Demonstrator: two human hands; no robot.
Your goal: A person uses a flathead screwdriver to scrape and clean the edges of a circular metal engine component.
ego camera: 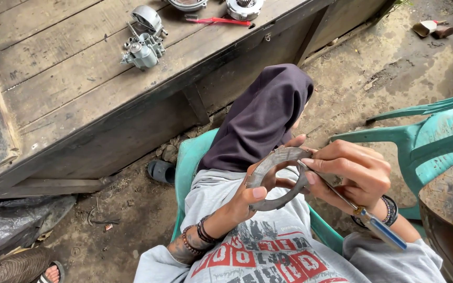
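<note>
My left hand [245, 198] holds a flat grey metal ring [278, 156] upright in front of my chest, thumb on its lower edge and fingers behind it. My right hand [353, 173] grips a thin metal hand tool with a pale blue handle [385, 233]. The tool's tip rests against the ring's right inner edge. Both wrists wear bead and band bracelets. A dark headscarf [260, 118] hangs just beyond the ring, over a grey shirt with red print [268, 257].
A worn wooden bench [53, 78] carries a carburettor-like metal part [142, 50], round metal parts and a red tool [218, 21]. Teal plastic chairs [431, 136] stand on the dirt floor. A dark sandal [161, 170] lies under the bench, and another person's sandalled foot [52, 272] shows at bottom left.
</note>
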